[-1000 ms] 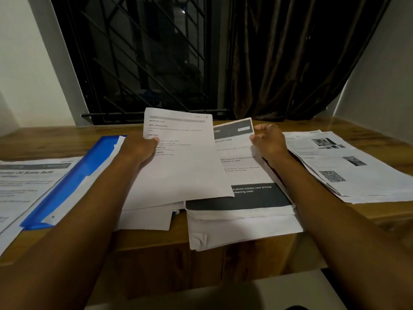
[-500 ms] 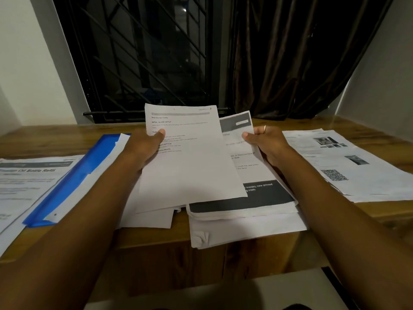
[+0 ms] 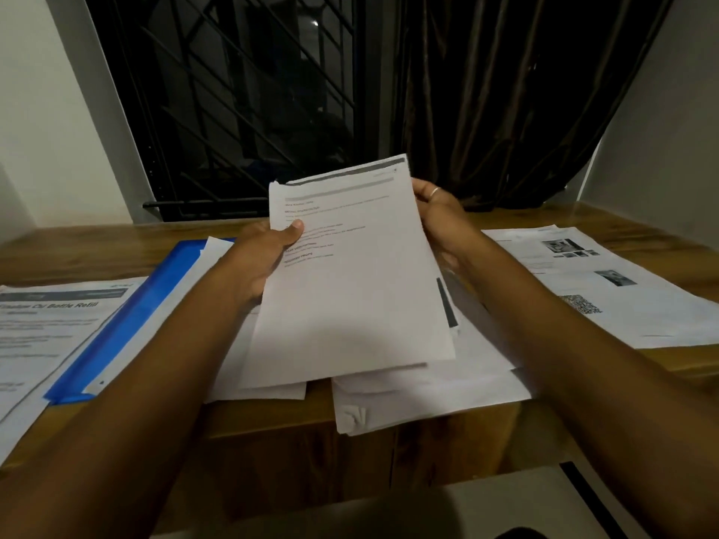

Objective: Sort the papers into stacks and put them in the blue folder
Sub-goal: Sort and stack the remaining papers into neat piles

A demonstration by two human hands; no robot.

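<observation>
The person is in the middle of sorting; both hands hold one small bunch of papers [image 3: 350, 274] up above the surface [image 3: 622, 215]; the left hand [image 3: 264, 258] is closed on its left edge with the thumb on top, and the right hand [image 3: 439, 215] is curled round the far right corner. I think there are a few sheets in the bunch, though the edges are blurry. More loose sheets [image 3: 428, 390] lie right under it. Next, the bunch needs to go down on the right pile, or into the blue folder [image 3: 128, 313]; that lies flat at about nine o'clock from the left hand, close beside the left arm, with sheets already in it.
</observation>
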